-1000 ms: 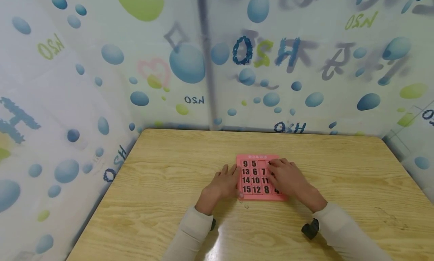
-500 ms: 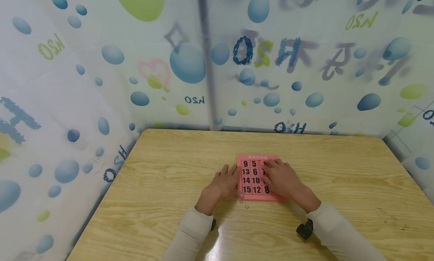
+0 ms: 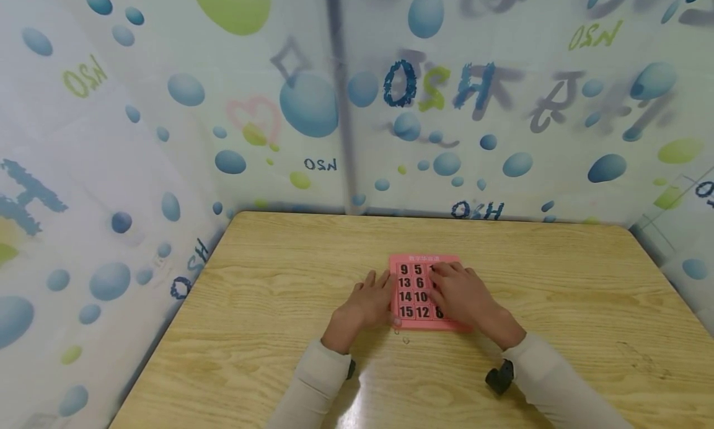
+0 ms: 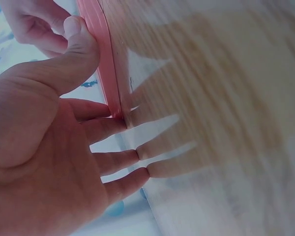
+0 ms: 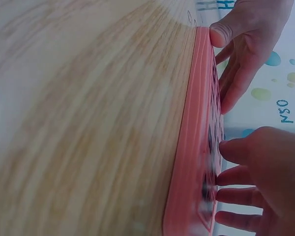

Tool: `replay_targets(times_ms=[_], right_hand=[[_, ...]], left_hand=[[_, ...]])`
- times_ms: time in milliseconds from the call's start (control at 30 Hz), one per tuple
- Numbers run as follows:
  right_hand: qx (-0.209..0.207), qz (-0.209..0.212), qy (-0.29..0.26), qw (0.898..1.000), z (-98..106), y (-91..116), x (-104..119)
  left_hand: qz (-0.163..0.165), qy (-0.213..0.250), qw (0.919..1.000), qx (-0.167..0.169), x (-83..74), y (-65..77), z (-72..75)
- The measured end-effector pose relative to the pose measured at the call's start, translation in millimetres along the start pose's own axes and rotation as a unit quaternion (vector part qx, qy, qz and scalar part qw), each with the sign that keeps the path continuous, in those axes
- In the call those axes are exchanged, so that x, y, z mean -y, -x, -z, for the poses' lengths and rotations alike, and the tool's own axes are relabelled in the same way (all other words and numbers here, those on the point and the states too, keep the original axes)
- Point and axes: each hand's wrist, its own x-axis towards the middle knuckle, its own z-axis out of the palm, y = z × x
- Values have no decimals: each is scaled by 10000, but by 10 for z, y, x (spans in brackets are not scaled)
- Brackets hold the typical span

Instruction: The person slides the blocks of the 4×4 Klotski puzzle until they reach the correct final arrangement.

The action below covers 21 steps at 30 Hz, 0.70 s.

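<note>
A pink sliding number puzzle [image 3: 429, 325] lies flat on the wooden table, its square tiles [image 3: 406, 312] printed with black numbers. At its left side rests my left hand [image 3: 366, 305]. In the left wrist view the thumb [image 4: 76, 37] lies against the pink frame [image 4: 103, 49], while the other fingers extend straight and spread, tips down at the tabletop. Over the puzzle's right half is my right hand [image 3: 463, 296], hiding the right-hand tiles. The right wrist view shows its extended fingers [image 5: 241, 196] with their tips on the tile faces.
The wooden table [image 3: 279, 261] reaches back to a wall covering [image 3: 251, 75] with blue and green drops and lettering. Black wrist devices [image 3: 500, 377] sit under the sleeves. Small ring-shaped marks [image 3: 405, 340] show just in front of the puzzle.
My right hand has moved left across the puzzle, covering the 7 and 11 and the gap in the top row that showed before. My left hand stays in place.
</note>
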Motion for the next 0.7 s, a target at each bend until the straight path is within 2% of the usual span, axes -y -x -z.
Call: replay_targets(times_ms=[300,700], right_hand=[[-248,-78,-57,9996,105,97,-94],[-121,256,316,9991,186,321,-137]], left_hand=[[-12,26,10000,26,-4,2,5],[32,32,10000,-17,1,-5,-8]])
